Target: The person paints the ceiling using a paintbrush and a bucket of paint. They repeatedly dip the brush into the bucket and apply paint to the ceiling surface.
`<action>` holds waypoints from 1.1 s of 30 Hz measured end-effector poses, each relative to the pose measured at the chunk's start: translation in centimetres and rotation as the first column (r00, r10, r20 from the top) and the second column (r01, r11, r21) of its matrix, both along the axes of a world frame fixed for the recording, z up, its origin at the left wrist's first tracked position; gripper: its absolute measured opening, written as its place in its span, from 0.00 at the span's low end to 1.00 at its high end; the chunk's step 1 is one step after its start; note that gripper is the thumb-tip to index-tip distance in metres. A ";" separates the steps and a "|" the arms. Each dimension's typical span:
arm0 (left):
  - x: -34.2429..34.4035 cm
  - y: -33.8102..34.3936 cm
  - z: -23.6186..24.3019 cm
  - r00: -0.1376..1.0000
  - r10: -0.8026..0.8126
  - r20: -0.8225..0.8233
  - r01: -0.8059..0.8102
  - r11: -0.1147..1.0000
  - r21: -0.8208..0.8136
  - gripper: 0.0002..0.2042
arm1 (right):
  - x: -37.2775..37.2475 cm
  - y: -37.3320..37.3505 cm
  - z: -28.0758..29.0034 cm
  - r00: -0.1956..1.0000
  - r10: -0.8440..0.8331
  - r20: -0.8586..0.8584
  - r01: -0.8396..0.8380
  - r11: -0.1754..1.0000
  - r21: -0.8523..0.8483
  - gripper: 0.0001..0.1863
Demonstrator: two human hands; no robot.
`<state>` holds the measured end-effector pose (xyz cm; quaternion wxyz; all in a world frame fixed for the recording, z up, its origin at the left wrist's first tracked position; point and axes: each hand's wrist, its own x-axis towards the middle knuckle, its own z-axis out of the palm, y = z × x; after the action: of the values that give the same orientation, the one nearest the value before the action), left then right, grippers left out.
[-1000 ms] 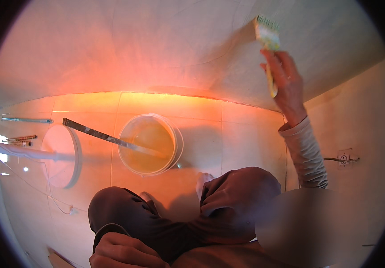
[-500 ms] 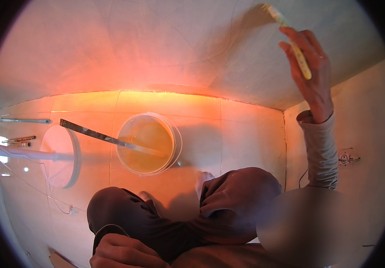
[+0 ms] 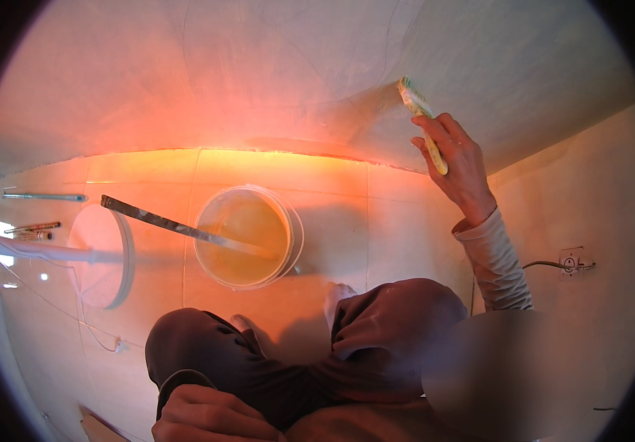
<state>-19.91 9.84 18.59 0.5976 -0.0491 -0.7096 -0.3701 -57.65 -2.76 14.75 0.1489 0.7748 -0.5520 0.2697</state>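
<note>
My right hand [image 3: 459, 162] is raised at the wall [image 3: 295, 66], its fingers closed round the yellow handle of a paintbrush [image 3: 414, 97]. The pale bristles point up and left, at or close to the wall; contact is hard to make out. My left hand [image 3: 214, 416] rests low by my lap with curled fingers, and anything inside it is hidden. On the floor ahead of my knees stands a clear plastic bucket [image 3: 247, 193] holding yellowish liquid [image 3: 240, 221]. A flat, paint-marked stirring stick [image 3: 151, 218] leans in it, its far end over the rim.
A white round lamp base [image 3: 100, 258] with a pole [image 3: 30, 250] and cord stands left of the bucket. Several slim tools [image 3: 44, 197] lie on the tiles [image 3: 133, 169] beyond. A plugged cable [image 3: 546, 264] meets a socket [image 3: 575, 263] on the right wall. Orange light glows along the wall's foot.
My right hand has moved down and left along the wall with the paintbrush. The cable at the socket now shows more fully. My left hand stays nearly still.
</note>
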 end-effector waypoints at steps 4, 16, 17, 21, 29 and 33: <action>-0.1 -0.1 0.2 1.000 -0.015 0.021 0.015 1.000 0.003 0.10 | -0.6 -0.2 4.4 0.999 0.011 0.032 -0.007 0.993 -0.120 0.14; 0.0 -0.7 -0.1 0.998 -0.051 0.036 0.052 0.998 -0.024 0.11 | 1.7 -1.7 4.5 0.998 -0.015 0.058 0.038 0.904 -0.425 0.17; -0.2 -0.6 -0.1 0.999 -0.044 0.029 0.044 0.999 -0.017 0.11 | 1.9 -1.6 3.6 0.998 0.000 0.067 0.024 0.934 -0.358 0.17; 0.2 -0.5 0.1 0.996 -0.075 0.042 0.075 0.997 -0.010 0.11 | 2.2 -0.7 2.3 0.989 0.022 0.147 -0.010 0.997 -0.080 0.16; 0.1 -0.8 -0.3 0.996 -0.062 0.059 0.062 0.998 0.009 0.12 | -0.1 -0.8 8.0 0.985 0.070 0.159 0.007 0.900 -0.435 0.15; 0.1 -1.0 -0.6 0.995 -0.084 0.053 0.084 0.996 0.009 0.12 | -0.2 -1.2 7.9 0.998 0.023 0.054 0.010 0.838 -0.545 0.18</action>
<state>-19.76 8.86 18.01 0.5625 -0.0670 -0.7214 -0.3982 -57.81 -3.92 22.63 0.3459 0.6941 -0.4542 0.4385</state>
